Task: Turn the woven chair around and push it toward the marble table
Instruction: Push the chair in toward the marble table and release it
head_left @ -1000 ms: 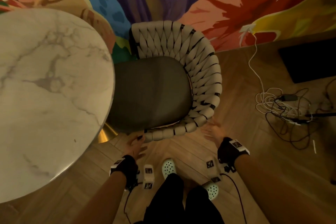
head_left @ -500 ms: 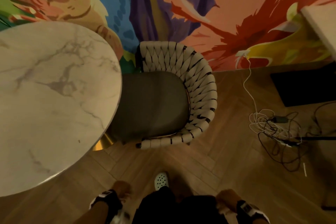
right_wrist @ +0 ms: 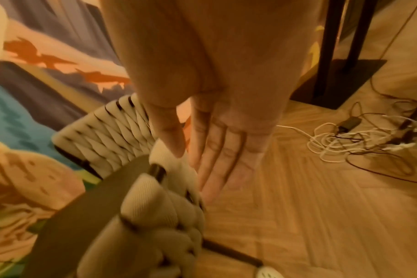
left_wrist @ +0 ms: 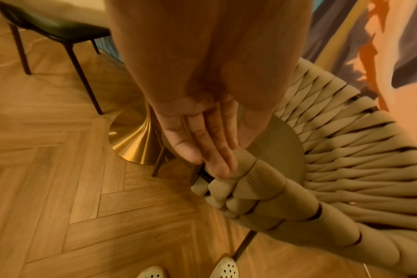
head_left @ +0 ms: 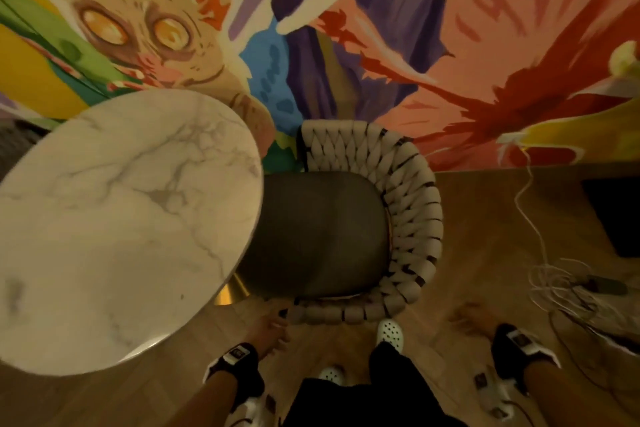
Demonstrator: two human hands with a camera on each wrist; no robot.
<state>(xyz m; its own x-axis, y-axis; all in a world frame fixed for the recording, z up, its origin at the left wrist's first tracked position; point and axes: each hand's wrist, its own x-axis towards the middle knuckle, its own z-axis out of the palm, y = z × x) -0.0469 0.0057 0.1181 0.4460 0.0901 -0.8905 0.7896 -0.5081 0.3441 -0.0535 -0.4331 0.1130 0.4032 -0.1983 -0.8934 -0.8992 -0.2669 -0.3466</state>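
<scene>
The woven chair [head_left: 412,218] has a beige braided back and a dark seat [head_left: 322,232]. Its seat front is tucked under the edge of the round marble table [head_left: 121,218], and its back faces right and toward me. My left hand [left_wrist: 210,150] is open with straight fingers, and the fingertips [left_wrist: 218,167] touch the near end of the braided rim [left_wrist: 257,180]. In the head view that left hand [head_left: 273,329] sits at the chair's near left corner. My right hand [right_wrist: 217,159] is open and flat beside the rim's outer side. I cannot tell whether it touches the weave.
A gold flared table base [left_wrist: 136,143] stands under the marble top. A dark stool [left_wrist: 60,32] is beyond it. Tangled cables [head_left: 568,288] and a black floor plate [head_left: 616,215] lie right of the chair. The mural wall [head_left: 381,45] is close behind. My white clogs [head_left: 390,334] stand near the chair.
Both hands pulled back toward my body half a second ago and have now come forward to the chair's near rim again. The chair has stayed against the table.
</scene>
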